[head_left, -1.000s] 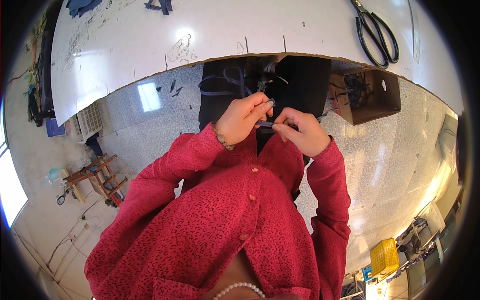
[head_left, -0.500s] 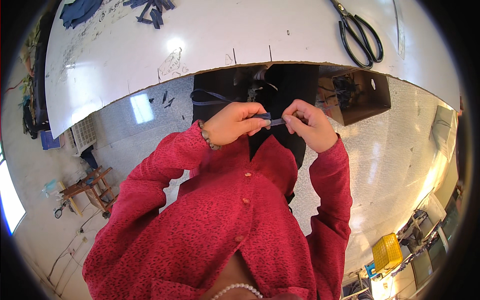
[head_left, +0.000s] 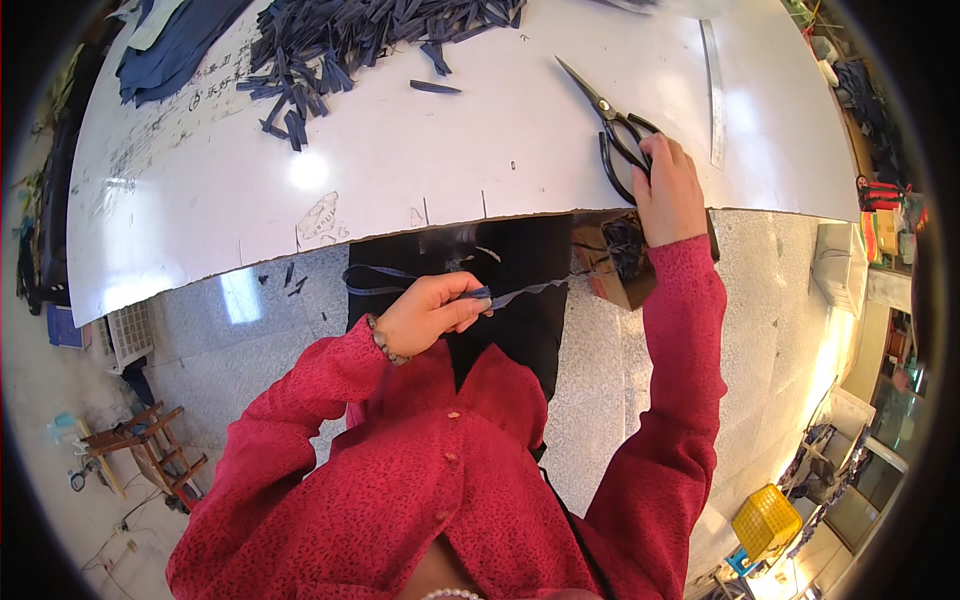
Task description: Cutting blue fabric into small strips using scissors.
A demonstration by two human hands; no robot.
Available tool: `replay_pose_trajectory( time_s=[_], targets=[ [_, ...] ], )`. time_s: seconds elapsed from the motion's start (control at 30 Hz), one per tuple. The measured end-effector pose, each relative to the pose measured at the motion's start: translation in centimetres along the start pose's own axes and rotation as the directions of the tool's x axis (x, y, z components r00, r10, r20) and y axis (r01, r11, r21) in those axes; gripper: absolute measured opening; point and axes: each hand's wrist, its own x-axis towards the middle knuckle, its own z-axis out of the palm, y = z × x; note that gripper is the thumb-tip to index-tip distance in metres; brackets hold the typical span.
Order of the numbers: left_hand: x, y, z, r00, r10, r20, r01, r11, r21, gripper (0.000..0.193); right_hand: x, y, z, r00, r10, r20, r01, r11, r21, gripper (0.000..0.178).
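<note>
My left hand [head_left: 435, 310] is over my lap, fingers pinched on a narrow dark blue fabric strip [head_left: 528, 292]. One end of the strip trails right from the fingers, thin and slightly twisted. On the other side a loop of it [head_left: 368, 270] hangs out past the wrist. My right hand [head_left: 668, 188] reaches over the table edge, its fingers closed around the black handles of the scissors [head_left: 606, 108]. These scissors lie on the white tabletop, blades pointing away and to the left. My palm hides part of one handle.
A heap of short dark blue fabric strips [head_left: 345, 40] covers the far table, with folded blue cloth [head_left: 180, 55] at its left. A clear ruler [head_left: 713, 95] lies right of the scissors. Under the table edge stands a cardboard box [head_left: 605, 275] holding dark scraps.
My right hand has let go of the strip and moved forward and right onto the scissors. The left hand keeps its hold. The view has tilted up, showing more of the table.
</note>
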Motion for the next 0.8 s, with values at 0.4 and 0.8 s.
replay_pose_trajectory(
  time_s=[0.4,0.8],
  targets=[
    [0.6,1.2,-0.3,0.994,0.080,-0.073,-0.082,0.996,-0.030,0.013,-3.1,-2.9,-3.8,0.829,0.288,0.480,-0.558,0.485,0.673,0.064],
    [1.6,0.8,0.5,0.980,0.115,-0.162,-0.121,0.992,-0.024,0.013,-20.1,-9.4,-1.1,0.585,-0.104,0.804,-0.804,-0.202,0.559,0.091]
  ],
)
